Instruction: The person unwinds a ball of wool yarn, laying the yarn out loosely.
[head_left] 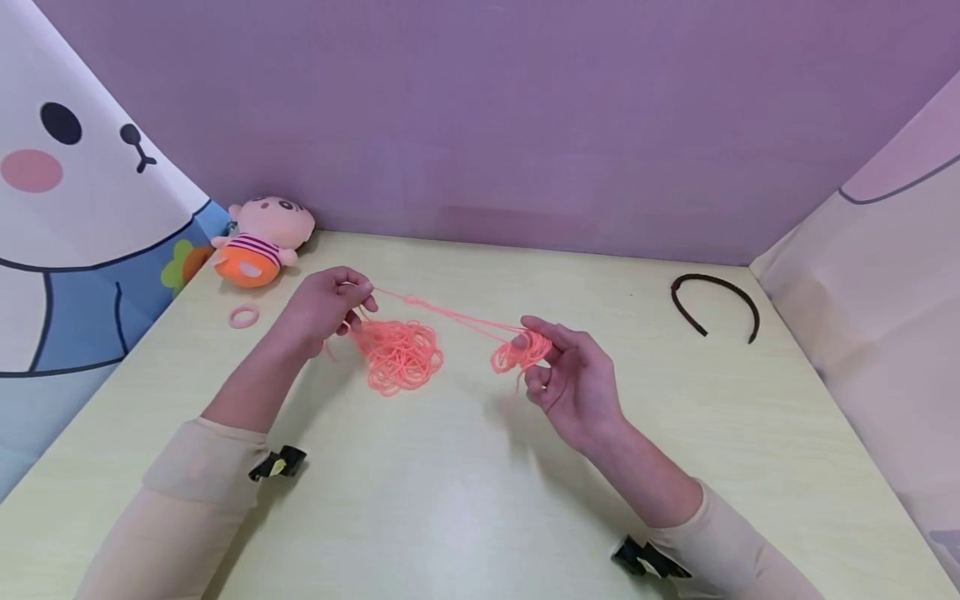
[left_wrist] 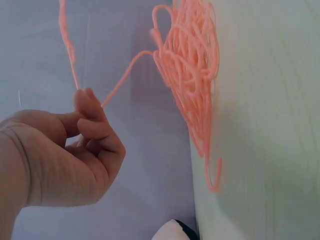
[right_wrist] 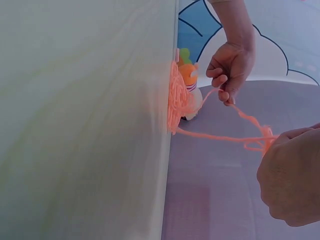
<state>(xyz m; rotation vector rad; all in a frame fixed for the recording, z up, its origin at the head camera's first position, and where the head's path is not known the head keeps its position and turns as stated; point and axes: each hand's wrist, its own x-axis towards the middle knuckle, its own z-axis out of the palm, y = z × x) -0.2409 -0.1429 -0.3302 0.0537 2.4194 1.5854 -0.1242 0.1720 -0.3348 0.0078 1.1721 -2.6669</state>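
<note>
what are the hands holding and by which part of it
Coral yarn: the left hand pinches a strand at its fingertips; the right hand holds a small looped bundle.

Worn on the head: looks forward and down from the near side, farthest back, over the desk to the far purple backdrop. On the left wrist: looks low toward the far side, tipped sideways, close to the left hand. On the right wrist: faces far and left, tipped oppositely, apparently skimming the desk, with the right hand close; shares the left hand and coral yarn with the left wrist view.
</note>
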